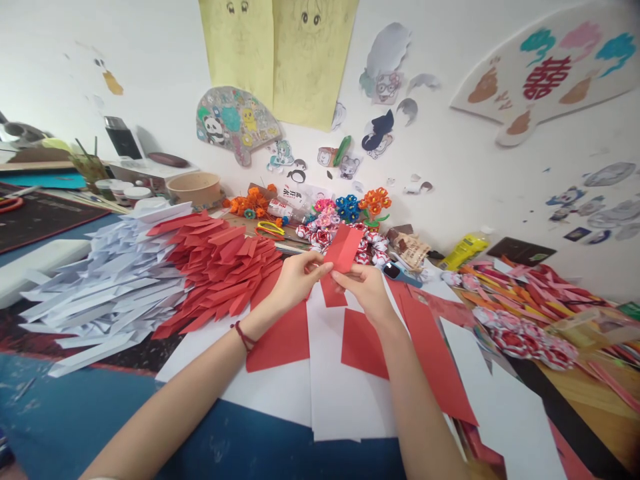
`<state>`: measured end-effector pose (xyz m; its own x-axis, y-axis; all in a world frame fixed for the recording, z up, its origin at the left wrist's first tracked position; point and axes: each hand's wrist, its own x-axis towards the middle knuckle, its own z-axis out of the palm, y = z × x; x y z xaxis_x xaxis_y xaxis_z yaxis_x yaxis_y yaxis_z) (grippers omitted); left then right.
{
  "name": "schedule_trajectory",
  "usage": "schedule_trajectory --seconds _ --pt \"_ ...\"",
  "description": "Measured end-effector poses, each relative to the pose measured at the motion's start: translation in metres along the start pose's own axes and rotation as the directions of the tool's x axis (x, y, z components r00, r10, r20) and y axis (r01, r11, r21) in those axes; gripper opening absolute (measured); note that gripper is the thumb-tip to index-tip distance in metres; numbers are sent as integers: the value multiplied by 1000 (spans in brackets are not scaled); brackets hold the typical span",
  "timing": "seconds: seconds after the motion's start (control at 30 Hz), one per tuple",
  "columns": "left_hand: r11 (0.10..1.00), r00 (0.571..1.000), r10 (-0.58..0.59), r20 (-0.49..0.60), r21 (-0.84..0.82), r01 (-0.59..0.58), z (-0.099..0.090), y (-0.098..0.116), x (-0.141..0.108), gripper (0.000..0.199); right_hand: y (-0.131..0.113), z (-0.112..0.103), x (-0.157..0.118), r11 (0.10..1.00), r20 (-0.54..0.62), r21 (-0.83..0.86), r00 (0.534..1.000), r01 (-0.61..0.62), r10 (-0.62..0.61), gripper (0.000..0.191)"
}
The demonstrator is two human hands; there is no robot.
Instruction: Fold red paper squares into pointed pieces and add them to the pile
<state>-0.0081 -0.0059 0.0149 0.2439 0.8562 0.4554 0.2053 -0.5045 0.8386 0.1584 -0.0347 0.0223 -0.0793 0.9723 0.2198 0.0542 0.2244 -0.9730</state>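
Note:
A small red paper piece (345, 247) with a crease is held up between both hands at the centre. My left hand (300, 277) pinches its lower left corner between thumb and fingers. On the lower right, my right hand (365, 287) grips the same paper, its thumb close to the left one. Just beneath the hands is another small red piece (334, 293). White sheets (345, 400) and larger red sheets (280, 340) lie flat under my forearms.
Piles of folded white strips (110, 287) and folded red strips (225, 267) spread at the left. Paper flowers (347, 207), yellow-handled scissors (270, 230) and a yellow bottle (465, 249) stand or lie towards the wall. Coloured strips (530, 287) cover the right side.

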Motion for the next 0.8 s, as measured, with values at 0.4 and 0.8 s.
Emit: schedule_trajectory --seconds 0.4,0.8 --pt "996 1000 18 -7 86 -17 -1 1 0 31 -3 -5 0 998 -25 -65 1000 5 -6 29" --pt "996 1000 12 -11 91 -11 -3 4 0 34 -6 -3 -1 997 -21 -71 1000 -4 3 28"
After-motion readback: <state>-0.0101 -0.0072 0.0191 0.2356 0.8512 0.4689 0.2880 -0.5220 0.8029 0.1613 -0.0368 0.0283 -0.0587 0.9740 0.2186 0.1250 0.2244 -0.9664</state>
